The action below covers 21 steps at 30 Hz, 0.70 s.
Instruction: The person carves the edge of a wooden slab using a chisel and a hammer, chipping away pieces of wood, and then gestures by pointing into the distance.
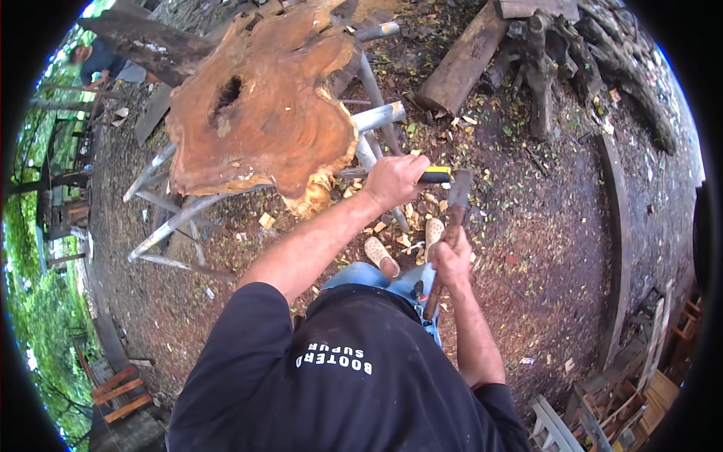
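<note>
Working remotely, I had the left hand (pixel 395 181) clamped on the chisel (pixel 435 175) beside the wood slab (pixel 271 124), the right hand (pixel 452 261) around the hammer (pixel 456 215); square, in-line blows seemed best.

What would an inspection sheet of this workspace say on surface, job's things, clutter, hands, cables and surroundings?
Surface: wood slab with a dark hollow, on a grey tubular frame.
Job's things: chisel with a yellow-and-black handle; hammer, its head by that handle's end, contact unclear.
Clutter: wood chips scattered on the ground.
Hands: left hand grips the chisel; right hand grips the hammer.
Cables: nothing seen.
Surroundings: log right of the slab; another person at upper left.
</note>
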Available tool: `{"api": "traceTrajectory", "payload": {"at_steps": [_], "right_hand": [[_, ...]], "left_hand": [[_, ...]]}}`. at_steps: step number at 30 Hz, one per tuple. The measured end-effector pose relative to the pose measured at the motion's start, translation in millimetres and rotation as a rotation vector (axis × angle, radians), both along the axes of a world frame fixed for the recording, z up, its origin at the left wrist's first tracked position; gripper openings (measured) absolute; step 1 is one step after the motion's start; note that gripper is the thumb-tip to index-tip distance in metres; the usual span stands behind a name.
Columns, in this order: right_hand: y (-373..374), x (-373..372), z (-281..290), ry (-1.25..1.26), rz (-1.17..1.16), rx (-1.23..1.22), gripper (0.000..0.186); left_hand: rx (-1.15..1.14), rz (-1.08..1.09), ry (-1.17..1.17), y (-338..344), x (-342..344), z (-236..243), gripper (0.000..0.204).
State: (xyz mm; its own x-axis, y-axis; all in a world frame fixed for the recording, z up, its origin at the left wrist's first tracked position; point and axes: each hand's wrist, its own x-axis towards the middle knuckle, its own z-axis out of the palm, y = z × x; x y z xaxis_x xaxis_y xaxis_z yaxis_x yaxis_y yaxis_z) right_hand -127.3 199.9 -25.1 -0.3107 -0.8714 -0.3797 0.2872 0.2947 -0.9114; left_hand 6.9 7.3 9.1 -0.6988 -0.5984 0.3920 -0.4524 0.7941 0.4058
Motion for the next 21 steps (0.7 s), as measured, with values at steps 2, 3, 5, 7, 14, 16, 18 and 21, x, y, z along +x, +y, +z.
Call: {"api": "traceTrajectory", "payload": {"at_steps": [2,3,5,7,14,16,18,21], "right_hand": [[-4.1,-10.5,7.9,0.008,-0.144,-0.016,0.014],[-8.9,-15.1,18.6,-0.014,-0.209,-0.106,0.014],[-18.1,-13.5,33.5,-0.088,-0.406,-0.112,0.015],[-21.1,3.8,21.3,0.065,-0.261,-0.093,0.012],[-37.6,-32.4,30.4,0.025,-0.091,-0.036,0.014],[-47.1,-24.3,36.6,-0.077,-0.305,-0.107,0.016],[-43.8,-16.2,22.2,0.09,-0.027,0.055,0.013],[-53.1,-31.0,32.5,0.071,0.231,0.24,0.016]], "left_hand": [[-0.001,0.007,-0.007,0.1,1.7,2.2,0.03],[-0.003,0.016,-0.012,-0.7,3.2,3.8,0.031],[0.004,0.022,-0.012,-0.8,-2.2,5.7,0.029],[0.012,0.027,-0.01,-2.3,-5.5,4.0,0.028],[0.027,0.15,-0.087,-12.0,-3.7,-2.9,0.029],[0.031,0.155,-0.101,-13.4,-5.7,-3.9,0.029],[0.037,0.148,-0.11,-15.7,-11.4,-5.9,0.029],[0.036,0.186,-0.115,-23.4,-2.5,-11.9,0.03]]}}
